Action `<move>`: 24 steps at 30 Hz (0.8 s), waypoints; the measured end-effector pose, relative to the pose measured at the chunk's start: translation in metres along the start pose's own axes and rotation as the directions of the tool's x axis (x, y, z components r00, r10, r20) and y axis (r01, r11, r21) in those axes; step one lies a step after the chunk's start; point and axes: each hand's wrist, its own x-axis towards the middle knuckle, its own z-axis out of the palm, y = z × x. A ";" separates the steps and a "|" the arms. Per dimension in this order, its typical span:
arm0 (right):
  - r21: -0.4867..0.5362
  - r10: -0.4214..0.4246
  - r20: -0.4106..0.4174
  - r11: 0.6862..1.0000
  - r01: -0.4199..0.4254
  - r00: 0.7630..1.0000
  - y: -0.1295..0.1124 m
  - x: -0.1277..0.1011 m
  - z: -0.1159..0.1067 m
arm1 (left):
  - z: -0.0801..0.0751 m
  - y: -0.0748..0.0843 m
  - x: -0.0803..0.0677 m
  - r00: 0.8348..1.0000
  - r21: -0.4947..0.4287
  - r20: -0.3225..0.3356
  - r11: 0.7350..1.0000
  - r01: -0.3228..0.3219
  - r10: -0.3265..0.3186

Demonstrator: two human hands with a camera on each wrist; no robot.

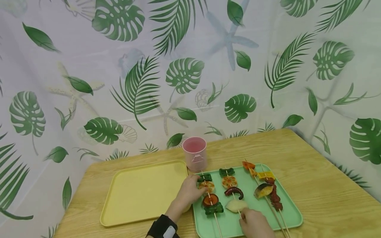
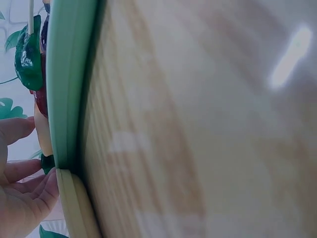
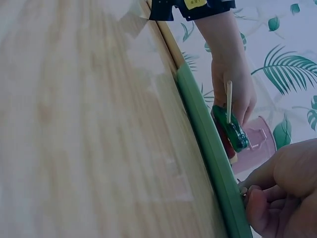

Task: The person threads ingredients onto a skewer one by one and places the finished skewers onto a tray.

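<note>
A light green tray [image 1: 244, 177] holds several skewers of food pieces that look like toys. My left hand [image 1: 188, 191] pinches the leftmost skewer [image 1: 210, 200] near its far end, around the pale round slice and a green piece. On this skewer a brown-red round piece and another green piece [image 3: 230, 130] sit nearer me. With thumb and fingers my right hand [image 1: 256, 223] pinches the bare stick of the second skewer [image 1: 236, 205], just below its pale oval piece. That skewer also carries a dark red curled tentacle, a round slice and a green piece.
Left of the green tray lies a yellow tray [image 1: 143, 193], its edge against the green one. Behind them stands a pink bucket [image 1: 195, 161]. Two more skewers [image 1: 275, 198] rest at the green tray's right side. A leaf-patterned curtain [image 1: 190, 82] hangs behind the wooden table [image 1: 324, 185].
</note>
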 end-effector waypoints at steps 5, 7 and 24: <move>0.007 -0.014 0.002 1.000 0.014 1.000 -0.002 -0.002 0.004 | 0.003 0.002 0.001 1.000 -0.008 0.027 1.000 -0.007 0.007; -0.003 -0.011 -0.030 1.000 0.011 0.999 -0.001 -0.003 0.004 | 0.005 0.003 0.001 1.000 -0.007 0.028 1.000 -0.013 0.013; -0.256 -0.031 -0.271 0.966 -0.041 0.962 0.056 -0.014 -0.049 | -0.018 0.042 -0.060 0.941 0.237 0.182 0.916 -0.322 0.284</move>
